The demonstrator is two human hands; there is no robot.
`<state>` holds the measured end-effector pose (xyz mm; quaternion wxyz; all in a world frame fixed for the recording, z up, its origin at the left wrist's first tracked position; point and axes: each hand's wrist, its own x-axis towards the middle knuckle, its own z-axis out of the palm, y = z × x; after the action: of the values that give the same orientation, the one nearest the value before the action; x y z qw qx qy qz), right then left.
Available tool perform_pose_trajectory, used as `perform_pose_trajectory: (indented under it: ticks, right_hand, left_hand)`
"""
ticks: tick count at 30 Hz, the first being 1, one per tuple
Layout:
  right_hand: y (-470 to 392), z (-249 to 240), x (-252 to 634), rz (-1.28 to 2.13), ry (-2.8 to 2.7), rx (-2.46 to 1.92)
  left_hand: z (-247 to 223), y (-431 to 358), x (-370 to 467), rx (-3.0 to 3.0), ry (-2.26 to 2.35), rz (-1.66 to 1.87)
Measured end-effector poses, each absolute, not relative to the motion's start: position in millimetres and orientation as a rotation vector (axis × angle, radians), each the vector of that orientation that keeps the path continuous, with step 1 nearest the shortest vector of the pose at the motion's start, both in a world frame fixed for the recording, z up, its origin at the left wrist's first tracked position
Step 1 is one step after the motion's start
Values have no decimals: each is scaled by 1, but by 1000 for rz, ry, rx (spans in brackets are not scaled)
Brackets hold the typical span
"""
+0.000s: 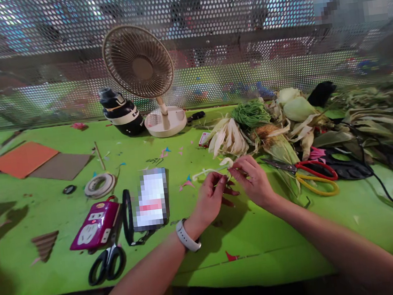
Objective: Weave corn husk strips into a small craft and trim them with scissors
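Over the middle of the green table, my left hand (pixel 214 195) and my right hand (pixel 253 179) are close together, both with fingers pinched. Between their fingertips is a thin pale strip (pixel 225 162) that looks like corn husk. It curls above the right fingertips, and a narrow pale length reaches left past my left hand. The exact grip of each hand is partly hidden by the fingers. Just right of my right hand lie scissors (pixel 315 179) with red and yellow handles, resting by a green corn husk (pixel 282 149). A bundle of pale husks (pixel 228 137) sits behind the hands.
A fan (pixel 166 122) and a black bottle (pixel 124 118) stand at the back before a perforated metal screen (pixel 209 70). On the left are a phone (pixel 150 197), a purple power adapter (pixel 95 225), black scissors (pixel 106 264) and a tape roll (pixel 99 184). Black cable (pixel 389 187) runs at right.
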<state>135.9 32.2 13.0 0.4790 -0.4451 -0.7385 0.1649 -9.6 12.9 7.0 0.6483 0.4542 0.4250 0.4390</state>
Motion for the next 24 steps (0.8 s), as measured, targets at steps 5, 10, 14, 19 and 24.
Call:
perform_pose_trajectory:
  ticks: [5, 10, 14, 19, 24]
  right_hand:
    - [33, 12, 137, 313, -1860, -1086]
    - [35, 12, 137, 182, -1941, -983]
    - [34, 9, 137, 93, -1990, -921]
    - [31, 4, 134, 119, -1985, -916]
    - [25, 4, 123, 429, -1834, -989]
  left_hand:
    - [8, 13, -9, 1019, 999, 1060]
    - [4, 13, -9, 949, 989, 1099]
    - [6, 10, -8, 961, 993, 1110]
    - [8, 6, -6, 1013, 1014, 1126]
    - [1, 6, -4, 1045, 1007, 1157]
